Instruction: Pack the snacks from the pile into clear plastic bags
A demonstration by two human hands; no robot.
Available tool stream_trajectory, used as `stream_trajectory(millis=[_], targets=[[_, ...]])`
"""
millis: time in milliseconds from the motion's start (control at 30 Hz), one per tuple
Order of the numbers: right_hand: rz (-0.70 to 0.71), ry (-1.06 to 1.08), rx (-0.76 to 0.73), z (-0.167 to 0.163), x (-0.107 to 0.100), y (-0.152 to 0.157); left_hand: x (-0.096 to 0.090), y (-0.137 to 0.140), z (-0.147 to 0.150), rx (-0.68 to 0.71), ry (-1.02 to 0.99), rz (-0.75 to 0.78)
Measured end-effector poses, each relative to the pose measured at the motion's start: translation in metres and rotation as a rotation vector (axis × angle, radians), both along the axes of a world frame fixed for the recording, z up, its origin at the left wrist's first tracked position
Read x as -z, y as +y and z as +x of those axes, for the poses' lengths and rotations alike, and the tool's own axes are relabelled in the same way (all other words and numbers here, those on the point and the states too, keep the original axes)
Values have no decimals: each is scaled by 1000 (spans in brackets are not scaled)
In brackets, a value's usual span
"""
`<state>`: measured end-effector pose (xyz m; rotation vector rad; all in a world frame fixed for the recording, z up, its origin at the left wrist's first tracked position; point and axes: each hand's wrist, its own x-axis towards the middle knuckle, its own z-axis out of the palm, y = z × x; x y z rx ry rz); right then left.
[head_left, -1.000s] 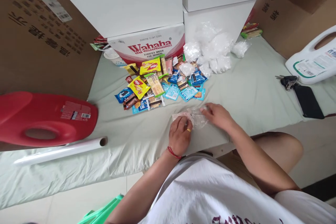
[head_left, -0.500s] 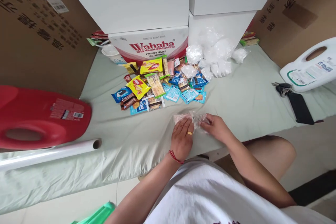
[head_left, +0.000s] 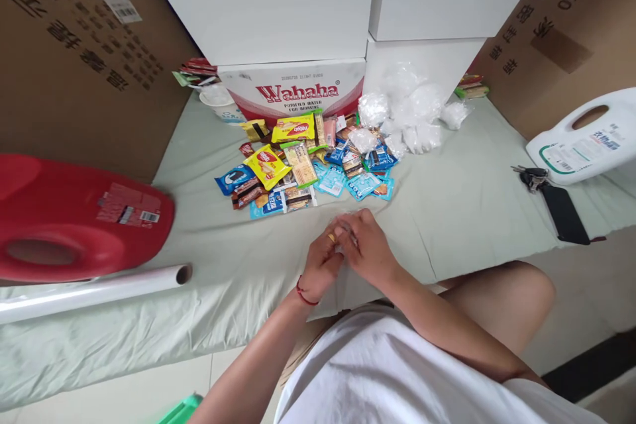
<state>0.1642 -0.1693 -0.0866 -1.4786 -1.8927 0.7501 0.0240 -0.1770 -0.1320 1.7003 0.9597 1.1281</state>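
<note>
My left hand point(head_left: 322, 255) and my right hand point(head_left: 370, 248) meet over the cloth, with fingers closed around a small bundle of clear plastic wrap point(head_left: 354, 213). Only slivers of the wrap show; the fingers cover whatever it encloses. A gold ring is on my left hand and a red string circles that wrist. Just beyond the hands lies a pile of packaged snacks point(head_left: 301, 165) in yellow, blue and brown wrappers. Behind its right side sits a heap of crumpled clear plastic bundles point(head_left: 412, 106).
A Wahaha carton point(head_left: 298, 89) stands behind the snacks, a white tub point(head_left: 221, 103) beside it. To the left are a red jug point(head_left: 84, 218) and a roll of film point(head_left: 99, 291). At right lie a white bottle point(head_left: 586, 136), keys point(head_left: 532, 179) and a black phone-like object point(head_left: 564, 212).
My hands have come together and the fingers have closed around the plastic wrap, which was spread flat with a pinkish item under my left hand. The view has shifted slightly.
</note>
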Motion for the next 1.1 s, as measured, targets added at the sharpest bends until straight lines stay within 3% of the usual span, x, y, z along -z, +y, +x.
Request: stream_trajectory(millis=[100, 200, 267, 367, 433, 533, 600, 667, 733, 900, 1000, 1100], targets=[[58, -53, -53, -1, 7, -14, -2, 2, -5, -51, -258, -266], [106, -103, -79, 1, 18, -23, -1, 5, -3, -150, -394, -373], [119, -146, -93, 3, 24, -28, -3, 7, -3, -272, -384, -292], [111, -213, -90, 3, 32, -35, -13, 6, -7, -508, -134, 18], [97, -232, -72, 2, 34, -38, -22, 3, -11, -409, 113, 224], [63, -150, -77, 6, 31, -39, -27, -1, -14, 29, 354, 395], [56, -39, -162, 16, 25, -38, -23, -2, -15, 174, 430, 439], [49, 85, -267, 35, 20, -38, -13, -2, -17, 212, 513, 451], [23, 197, -262, 59, 16, -40, -1, -2, -18, 215, 619, 459], [-96, 360, 60, 110, 21, -48, 21, 6, -11, 42, 753, 517], [-167, 445, 176, 121, 28, -51, 15, 17, -7, -87, 624, 395], [-249, 551, 239, 119, 33, -51, -6, 23, 3, -239, 315, 24]])
